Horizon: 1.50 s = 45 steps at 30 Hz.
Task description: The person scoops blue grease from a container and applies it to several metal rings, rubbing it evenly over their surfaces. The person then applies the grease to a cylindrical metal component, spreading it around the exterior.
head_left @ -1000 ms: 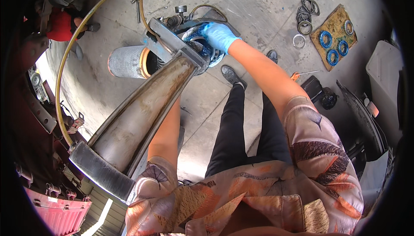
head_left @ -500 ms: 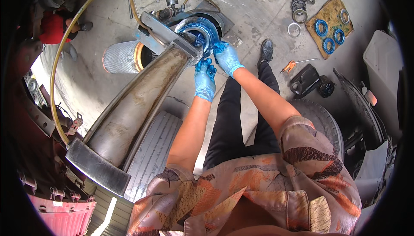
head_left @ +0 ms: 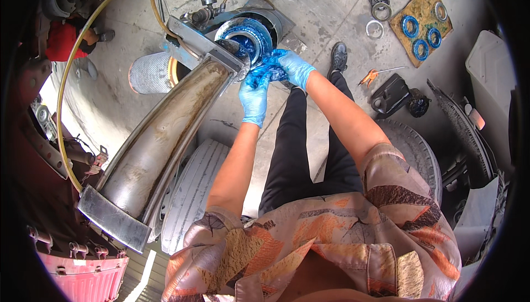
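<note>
Both my hands wear light blue gloves, their fingers smeared with dark blue grease. My left hand [head_left: 254, 97] and my right hand [head_left: 295, 67] meet just below a round metal hub [head_left: 234, 26] whose inside is coated in the same grease. The fingers are curled in against each other; what lies between them, if anything, cannot be made out. Beside the left hand, a long metal axle beam [head_left: 171, 136] slants from the hub down to the lower left, ending in a thick plate [head_left: 114, 219].
Greased blue bearings [head_left: 409, 27] lie on brown cardboard [head_left: 404, 9] at the far right, near several metal rings [head_left: 381, 11]. An orange-handled tool [head_left: 369, 77], a black jug [head_left: 390, 95] and tyres [head_left: 194, 191] stand around me. A yellowish hose [head_left: 65, 81] arches at left. A perforated cylinder [head_left: 149, 73] lies behind the beam.
My hands have come together: the right one has left the hub's edge, and the left has risen to meet it. The whole view has shifted slightly.
</note>
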Motion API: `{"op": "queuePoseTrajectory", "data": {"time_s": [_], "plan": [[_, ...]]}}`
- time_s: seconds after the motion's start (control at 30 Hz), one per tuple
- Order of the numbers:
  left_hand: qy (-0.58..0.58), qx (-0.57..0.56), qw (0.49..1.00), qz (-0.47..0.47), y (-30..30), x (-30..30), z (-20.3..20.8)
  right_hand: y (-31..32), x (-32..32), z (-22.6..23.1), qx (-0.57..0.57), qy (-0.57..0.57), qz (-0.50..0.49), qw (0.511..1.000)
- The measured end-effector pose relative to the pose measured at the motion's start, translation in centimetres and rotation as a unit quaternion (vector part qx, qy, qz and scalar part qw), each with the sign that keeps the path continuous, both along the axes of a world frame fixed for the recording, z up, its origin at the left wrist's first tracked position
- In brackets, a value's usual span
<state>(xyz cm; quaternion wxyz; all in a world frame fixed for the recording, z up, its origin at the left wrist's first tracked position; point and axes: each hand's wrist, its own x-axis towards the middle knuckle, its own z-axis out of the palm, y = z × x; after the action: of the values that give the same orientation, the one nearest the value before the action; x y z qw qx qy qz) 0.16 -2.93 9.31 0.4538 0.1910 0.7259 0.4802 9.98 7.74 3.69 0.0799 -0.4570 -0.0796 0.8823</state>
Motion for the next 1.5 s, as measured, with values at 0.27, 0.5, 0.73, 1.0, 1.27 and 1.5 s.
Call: {"op": "queuePoseTrajectory", "data": {"time_s": [0.27, 0.5, 0.73, 1.0, 1.27, 1.5], "plan": [[0.521, -0.093, 0.82, -0.22, 0.7, -2.1, -3.7, 0.8, 1.0, -0.4, -0.08, 0.08, -0.131, 0.985], [0.549, -0.064, 0.781, -0.292, 2.5, -3.6, -8.0, 1.1, 1.4, -1.1, -0.091, 0.066, -0.159, 0.981], [0.546, -0.113, 0.776, -0.295, 2.5, -3.8, -7.9, 0.8, 2.0, -1.0, -0.1, 0.049, -0.165, 0.98], [0.515, -0.072, 0.824, -0.226, 3.5, -1.8, -5.7, 1.2, 2.8, 0.1, -0.133, 0.046, -0.209, 0.968], [0.521, -0.083, 0.814, -0.241, 1.3, -1.9, -5.4, 1.5, 3.0, 0.6, -0.136, 0.064, -0.218, 0.964], [0.369, -0.051, 0.925, -0.071, 2.4, -0.2, -3.3, 0.9, 1.8, -0.8, -0.084, 0.044, -0.057, 0.994]]}}
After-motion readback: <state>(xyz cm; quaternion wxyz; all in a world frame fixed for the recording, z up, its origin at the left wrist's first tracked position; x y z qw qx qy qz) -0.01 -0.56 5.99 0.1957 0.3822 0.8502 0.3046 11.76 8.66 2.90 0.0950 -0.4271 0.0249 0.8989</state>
